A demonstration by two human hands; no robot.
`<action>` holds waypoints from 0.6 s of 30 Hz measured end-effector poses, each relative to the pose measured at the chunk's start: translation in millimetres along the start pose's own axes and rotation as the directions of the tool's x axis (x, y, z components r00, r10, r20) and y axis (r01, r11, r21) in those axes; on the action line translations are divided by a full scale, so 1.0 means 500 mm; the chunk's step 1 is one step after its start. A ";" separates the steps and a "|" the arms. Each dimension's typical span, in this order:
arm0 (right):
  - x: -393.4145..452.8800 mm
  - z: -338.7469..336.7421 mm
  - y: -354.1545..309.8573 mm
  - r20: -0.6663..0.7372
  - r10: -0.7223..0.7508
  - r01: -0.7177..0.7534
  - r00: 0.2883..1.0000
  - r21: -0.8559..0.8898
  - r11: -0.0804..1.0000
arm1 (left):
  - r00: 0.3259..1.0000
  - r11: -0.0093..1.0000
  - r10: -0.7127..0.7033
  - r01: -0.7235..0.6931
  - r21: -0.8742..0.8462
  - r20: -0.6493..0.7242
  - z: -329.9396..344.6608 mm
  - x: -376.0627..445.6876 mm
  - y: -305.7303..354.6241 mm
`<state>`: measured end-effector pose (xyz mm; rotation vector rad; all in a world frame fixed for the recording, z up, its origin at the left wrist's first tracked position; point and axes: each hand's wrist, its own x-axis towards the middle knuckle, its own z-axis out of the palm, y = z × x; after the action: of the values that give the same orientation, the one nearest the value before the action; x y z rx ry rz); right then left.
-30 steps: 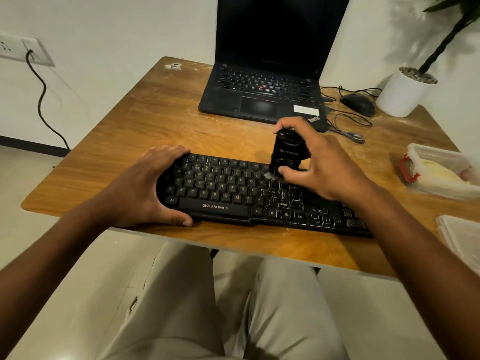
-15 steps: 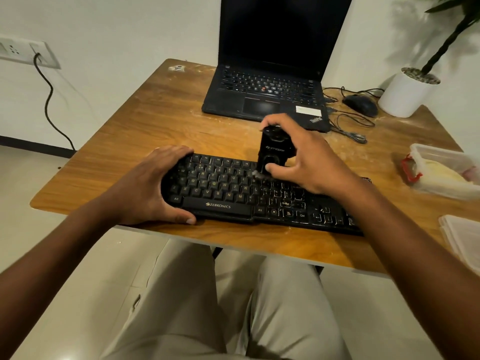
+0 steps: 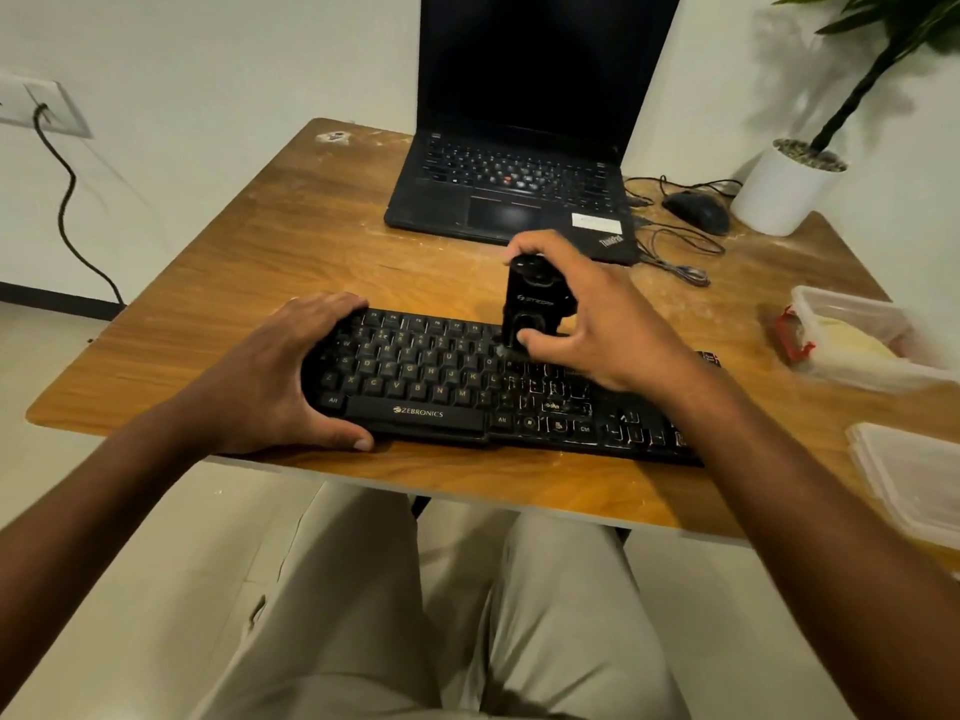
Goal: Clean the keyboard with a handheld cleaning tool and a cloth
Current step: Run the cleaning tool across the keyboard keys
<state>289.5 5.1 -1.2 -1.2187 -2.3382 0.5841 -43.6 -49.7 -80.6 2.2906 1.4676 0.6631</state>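
Right hand [image 3: 592,324] fingers [image 3: 524,246] curled round a black handheld cleaner [image 3: 535,304], upright, tip on keys mid-frame. Left hand [image 3: 275,376] fingers wrapped over left end of black keyboard [image 3: 426,376], thumb on front edge. Keyboard lay at desk [image 3: 291,252] near edge, centre frame. Laptop [image 3: 519,189] behind, upper centre.

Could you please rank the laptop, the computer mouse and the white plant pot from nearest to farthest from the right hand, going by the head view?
From the right hand, which grips the cleaning tool over the keyboard:
1. Laptop, just behind the hand, its front corner close to the fingers.
2. Computer mouse, further back and to the right.
3. White plant pot, at the table's far right corner.
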 end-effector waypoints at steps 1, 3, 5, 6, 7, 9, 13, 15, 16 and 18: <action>-0.009 -0.013 0.009 0.006 0.021 -0.021 1.000 -0.019 1.000 | 1.000 1.000 -0.003 0.003 0.001 0.002 0.000 0.000 -0.001; -0.031 -0.045 0.033 0.024 0.083 -0.081 0.996 -0.060 0.995 | 1.000 1.000 -0.003 0.003 0.008 0.004 0.000 -0.001 -0.001; -0.045 -0.075 0.046 0.057 0.129 -0.122 0.990 -0.109 0.987 | 1.000 1.000 -0.001 0.001 0.012 -0.003 0.000 -0.001 0.002; -0.047 -0.084 0.045 0.066 0.136 -0.128 0.988 -0.123 0.984 | 1.000 1.000 -0.002 0.002 0.014 -0.004 0.000 -0.002 0.003; -0.046 -0.088 0.039 0.061 0.135 -0.127 0.989 -0.120 0.985 | 1.000 1.000 -0.003 0.003 0.013 -0.003 0.000 -0.002 0.003; -0.038 -0.074 0.014 0.020 0.102 -0.100 0.995 -0.064 0.993 | 1.000 1.000 -0.004 0.004 0.009 0.003 -0.001 -0.002 0.003; -0.016 0.008 -0.038 -0.033 -0.019 0.022 0.999 0.101 0.995 | 1.000 1.000 -0.016 0.016 0.002 0.010 -0.003 -0.002 0.006; -0.006 0.033 -0.040 -0.049 -0.044 0.051 0.998 0.144 0.988 | 1.000 1.000 -0.019 0.019 0.007 0.010 -0.003 -0.003 0.008; -0.005 0.034 -0.034 -0.048 -0.033 0.040 0.998 0.140 0.989 | 1.000 1.000 -0.022 0.022 0.007 0.010 -0.003 -0.003 0.008; -0.012 0.016 -0.012 -0.016 0.004 -0.002 1.000 0.085 0.996 | 1.000 1.000 -0.024 0.024 0.003 0.012 -0.003 -0.002 0.010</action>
<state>284.4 -4.5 -5.4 -1.1844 -2.2743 0.6647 -41.2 -52.4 -77.2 2.2715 1.4893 0.6391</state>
